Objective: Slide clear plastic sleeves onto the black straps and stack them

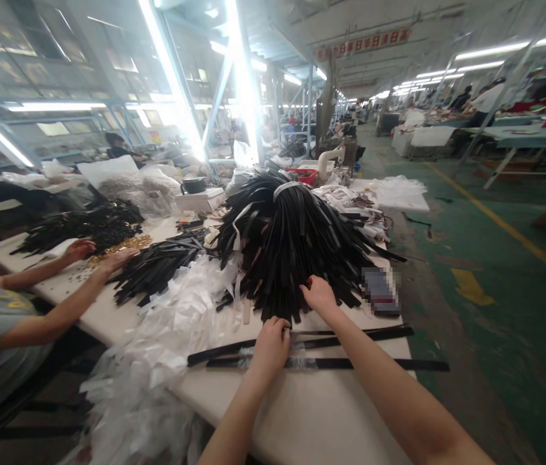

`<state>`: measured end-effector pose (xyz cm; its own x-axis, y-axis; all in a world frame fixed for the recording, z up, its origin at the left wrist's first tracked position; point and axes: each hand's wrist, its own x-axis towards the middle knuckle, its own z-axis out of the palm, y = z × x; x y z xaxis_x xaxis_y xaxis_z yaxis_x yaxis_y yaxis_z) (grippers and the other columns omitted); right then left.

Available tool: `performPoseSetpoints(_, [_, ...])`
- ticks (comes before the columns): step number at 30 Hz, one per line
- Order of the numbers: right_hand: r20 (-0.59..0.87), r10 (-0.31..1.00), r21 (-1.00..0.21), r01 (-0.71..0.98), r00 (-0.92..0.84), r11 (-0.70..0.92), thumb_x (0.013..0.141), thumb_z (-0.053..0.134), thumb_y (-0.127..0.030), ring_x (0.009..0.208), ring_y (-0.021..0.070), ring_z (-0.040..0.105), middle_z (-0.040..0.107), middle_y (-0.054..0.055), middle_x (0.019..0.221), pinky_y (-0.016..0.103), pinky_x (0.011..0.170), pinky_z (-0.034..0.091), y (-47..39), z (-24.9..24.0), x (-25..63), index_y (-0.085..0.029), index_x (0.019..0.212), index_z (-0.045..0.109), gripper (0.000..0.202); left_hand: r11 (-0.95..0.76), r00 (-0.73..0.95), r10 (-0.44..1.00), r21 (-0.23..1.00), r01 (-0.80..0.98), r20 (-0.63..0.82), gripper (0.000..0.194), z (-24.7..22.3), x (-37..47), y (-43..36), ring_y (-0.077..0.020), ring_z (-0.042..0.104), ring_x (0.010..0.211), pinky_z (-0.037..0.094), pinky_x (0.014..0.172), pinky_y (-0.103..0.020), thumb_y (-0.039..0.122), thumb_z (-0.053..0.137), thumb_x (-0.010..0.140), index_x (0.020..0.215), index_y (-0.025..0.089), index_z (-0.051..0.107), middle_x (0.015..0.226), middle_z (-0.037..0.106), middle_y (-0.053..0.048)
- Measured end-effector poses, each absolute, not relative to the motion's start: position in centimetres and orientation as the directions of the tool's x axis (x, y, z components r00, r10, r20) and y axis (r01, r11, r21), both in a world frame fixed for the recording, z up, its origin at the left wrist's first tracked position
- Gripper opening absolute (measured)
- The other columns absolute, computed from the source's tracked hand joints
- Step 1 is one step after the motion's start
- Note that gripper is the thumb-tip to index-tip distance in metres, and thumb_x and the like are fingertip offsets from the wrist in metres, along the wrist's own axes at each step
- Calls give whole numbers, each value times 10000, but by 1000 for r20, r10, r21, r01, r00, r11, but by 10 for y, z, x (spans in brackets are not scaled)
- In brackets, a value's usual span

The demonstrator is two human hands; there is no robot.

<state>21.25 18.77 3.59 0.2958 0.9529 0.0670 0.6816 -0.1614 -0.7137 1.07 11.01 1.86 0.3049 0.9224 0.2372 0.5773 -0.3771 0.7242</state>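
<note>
A large bundle of black straps [277, 239], tied near its top with a pale band, fans out over the table in front of me. My right hand [320, 296] is at the bundle's front edge, fingers curled and pinched on a strap end. Lower and to the left, my left hand [272, 349] is closed by the lowest strap tips; its fingers hide what they hold. Beneath my hands and right forearm, a few loose black straps [384, 364] lie crosswise, with clear wrapping [302, 363] around their middle.
Crumpled white strips [171, 323] heap on the left and spill over the table edge [190, 403]. A co-worker's hands [121, 257] are near gold-coloured pieces [132, 243] and a smaller strap pile [157, 265]. A blurred-out rectangular object [380, 292] lies right; a green floor [490, 323] runs beyond.
</note>
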Motion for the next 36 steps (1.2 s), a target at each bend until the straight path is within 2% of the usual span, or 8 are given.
performPoseSetpoints(4, [42, 944, -683, 698, 328, -213, 923, 599, -296, 934, 256, 659, 703, 151, 940, 328, 819, 427, 192, 28, 204, -142, 913, 674, 172, -356, 226, 935, 745, 564, 275, 141, 18, -1, 110, -279, 611, 928, 439, 892, -405, 143, 601, 830, 853, 243, 698, 913, 647, -86])
performPoseSetpoints(10, [66, 938, -714, 673, 341, -194, 941, 559, -372, 901, 241, 634, 694, 133, 942, 312, 788, 416, 191, 22, 202, -131, 965, 665, 265, -117, -104, 973, 822, 558, 208, 104, 27, -26, 128, -285, 616, 927, 418, 960, -405, 156, 669, 768, 827, 241, 679, 886, 644, -70])
performPoseSetpoints(13, [61, 944, -753, 636, 324, -169, 958, 511, -359, 831, 217, 636, 699, 100, 844, 296, 756, 419, 195, 23, 206, -146, 877, 679, 283, -24, -213, 951, 739, 673, 225, 158, 31, -40, 146, -311, 621, 990, 428, 967, -415, 241, 683, 795, 950, 223, 664, 966, 653, -97])
performPoseSetpoints(17, [-5, 960, -805, 568, 281, -170, 839, 646, -272, 752, 195, 659, 707, 77, 782, 264, 684, 438, 193, 28, 211, -142, 860, 697, 141, 146, -290, 939, 545, 825, 187, 390, 32, -60, 169, -359, 609, 1113, 434, 966, -445, 263, 631, 842, 1211, 141, 591, 1206, 615, -204])
performPoseSetpoints(22, [-50, 977, -857, 494, 208, -149, 769, 648, -179, 576, 145, 617, 651, -31, 624, 225, 578, 435, 150, 41, 205, -150, 1150, 650, 383, 249, -327, 944, 568, 784, 38, 166, 25, -81, 183, -400, 645, 1058, 434, 922, -471, 155, 609, 799, 958, 146, 656, 1018, 689, -220])
performPoseSetpoints(26, [-172, 962, -933, 349, -213, -90, 815, 551, -180, 541, 144, 637, 696, 12, 670, 221, 511, 453, 86, 73, 202, -147, 951, 723, 221, 264, -359, 933, 687, 677, -5, 85, 21, -94, 186, -383, 658, 1008, 437, 881, -452, 136, 608, 769, 828, 189, 639, 867, 705, -169])
performPoseSetpoints(31, [-144, 794, -965, 262, -590, 19, 781, 603, -78, 755, 162, 721, 779, 37, 870, 214, 663, 520, 15, 142, 211, -188, 1041, 754, 320, 260, -320, 937, 896, 359, -143, 141, 26, -93, 183, -233, 658, 692, 476, 668, -320, 204, 685, 720, 851, 164, 650, 703, 672, -59])
performPoseSetpoints(36, [216, 912, -879, 337, -349, 337, 874, 695, -211, 689, 150, 609, 668, 31, 759, 249, 652, 474, 2, 178, 216, -215, 865, 764, 69, 298, -177, 937, 953, -51, -303, 244, 38, -73, 168, -136, 593, 526, 476, 544, -250, 266, 801, 645, 778, 135, 643, 630, 640, -30])
